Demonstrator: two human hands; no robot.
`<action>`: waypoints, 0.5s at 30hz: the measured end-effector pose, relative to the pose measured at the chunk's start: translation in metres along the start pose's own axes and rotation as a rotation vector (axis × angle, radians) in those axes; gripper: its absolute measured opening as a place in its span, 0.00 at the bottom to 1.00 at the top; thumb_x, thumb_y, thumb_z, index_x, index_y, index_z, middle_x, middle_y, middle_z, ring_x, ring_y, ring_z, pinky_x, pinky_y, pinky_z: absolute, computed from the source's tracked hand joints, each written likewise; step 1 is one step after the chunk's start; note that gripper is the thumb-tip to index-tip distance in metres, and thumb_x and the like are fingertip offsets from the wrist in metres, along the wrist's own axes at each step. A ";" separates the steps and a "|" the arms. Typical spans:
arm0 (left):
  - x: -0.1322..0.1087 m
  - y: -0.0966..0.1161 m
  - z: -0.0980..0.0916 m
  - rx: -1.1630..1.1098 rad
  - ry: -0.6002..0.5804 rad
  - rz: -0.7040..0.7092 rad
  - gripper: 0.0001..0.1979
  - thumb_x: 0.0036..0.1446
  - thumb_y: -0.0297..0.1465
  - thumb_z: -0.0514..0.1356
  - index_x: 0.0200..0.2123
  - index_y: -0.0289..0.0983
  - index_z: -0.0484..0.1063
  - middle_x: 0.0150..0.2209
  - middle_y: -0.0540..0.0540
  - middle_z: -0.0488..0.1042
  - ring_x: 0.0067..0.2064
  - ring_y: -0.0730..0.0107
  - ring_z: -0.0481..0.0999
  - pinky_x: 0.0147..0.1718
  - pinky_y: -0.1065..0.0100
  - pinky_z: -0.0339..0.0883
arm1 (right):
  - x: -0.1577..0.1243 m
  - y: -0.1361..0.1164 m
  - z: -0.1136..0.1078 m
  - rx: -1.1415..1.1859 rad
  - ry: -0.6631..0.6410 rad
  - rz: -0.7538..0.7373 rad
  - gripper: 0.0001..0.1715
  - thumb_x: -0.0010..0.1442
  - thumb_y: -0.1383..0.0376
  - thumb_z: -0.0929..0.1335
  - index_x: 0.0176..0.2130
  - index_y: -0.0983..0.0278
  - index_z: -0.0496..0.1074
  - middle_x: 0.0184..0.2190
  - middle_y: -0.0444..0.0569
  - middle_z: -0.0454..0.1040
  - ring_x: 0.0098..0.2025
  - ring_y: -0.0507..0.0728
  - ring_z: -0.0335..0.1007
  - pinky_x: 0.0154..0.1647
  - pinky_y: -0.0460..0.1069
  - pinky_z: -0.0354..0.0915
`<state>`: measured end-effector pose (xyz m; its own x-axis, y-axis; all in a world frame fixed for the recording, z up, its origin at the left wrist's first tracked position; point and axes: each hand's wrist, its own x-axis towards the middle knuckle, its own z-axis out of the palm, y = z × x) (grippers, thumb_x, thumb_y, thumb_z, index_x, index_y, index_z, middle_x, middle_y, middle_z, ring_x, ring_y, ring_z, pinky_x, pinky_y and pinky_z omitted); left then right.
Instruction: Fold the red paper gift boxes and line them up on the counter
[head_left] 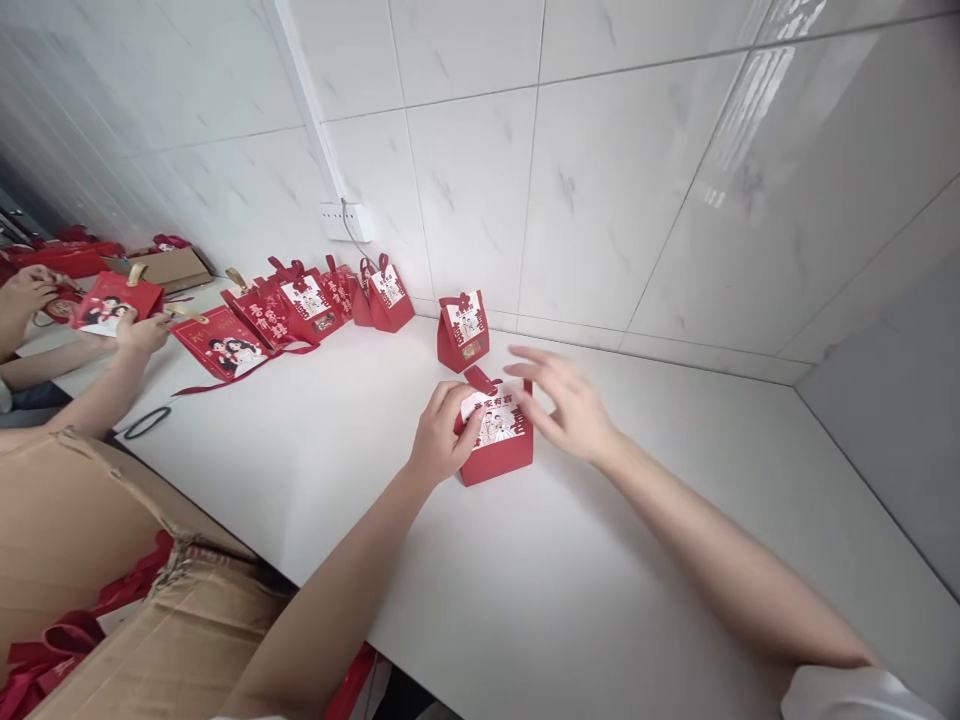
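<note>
A red gift box [496,462] with a white printed panel of a cartoon couple stands upright on the white table [600,610]. My left hand [444,432] grips its left side, thumb across the front panel and fingers behind the edge. At the box's upper right, my right hand [566,405] has its fingers spread and blurred by motion. Its thumb is close to the box's right edge; whether it touches I cannot tell. A dark red ribbon [480,380] rises from the box top. Just behind stands another red gift box [463,340] of the same design.
Several red gift boxes [311,305] line the wall at the left. Scissors [148,423] and a loose ribbon [225,385] lie nearby. A co-worker's hand [142,335] holds a red box at far left. An open carton [187,590] with red items stands lower left.
</note>
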<state>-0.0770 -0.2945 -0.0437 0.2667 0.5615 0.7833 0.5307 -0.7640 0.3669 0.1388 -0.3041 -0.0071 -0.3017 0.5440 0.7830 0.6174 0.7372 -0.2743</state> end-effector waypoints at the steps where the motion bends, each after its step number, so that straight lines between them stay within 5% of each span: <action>1: 0.000 0.001 0.001 -0.008 0.003 -0.007 0.11 0.61 0.30 0.55 0.47 0.39 0.68 0.42 0.42 0.69 0.45 0.64 0.72 0.44 0.63 0.69 | -0.001 0.001 0.007 0.034 -0.021 -0.020 0.16 0.66 0.61 0.63 0.53 0.57 0.68 0.57 0.52 0.67 0.58 0.61 0.65 0.58 0.60 0.63; 6: 0.000 0.006 0.002 -0.057 0.052 -0.033 0.11 0.60 0.30 0.57 0.46 0.39 0.70 0.40 0.43 0.70 0.42 0.65 0.73 0.42 0.63 0.70 | -0.016 0.013 0.041 0.208 -0.031 -0.019 0.21 0.67 0.64 0.61 0.58 0.54 0.63 0.57 0.51 0.67 0.57 0.59 0.66 0.55 0.57 0.68; 15: -0.002 0.013 0.001 -0.148 0.045 -0.220 0.07 0.59 0.32 0.58 0.41 0.40 0.69 0.37 0.47 0.73 0.37 0.70 0.73 0.38 0.67 0.69 | -0.043 0.026 0.063 0.232 0.131 -0.099 0.26 0.63 0.71 0.63 0.58 0.50 0.64 0.61 0.51 0.61 0.57 0.61 0.67 0.50 0.58 0.72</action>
<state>-0.0699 -0.3054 -0.0413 0.1200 0.7069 0.6970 0.4479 -0.6651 0.5975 0.1226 -0.2830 -0.0829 -0.2463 0.4198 0.8736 0.4026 0.8642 -0.3018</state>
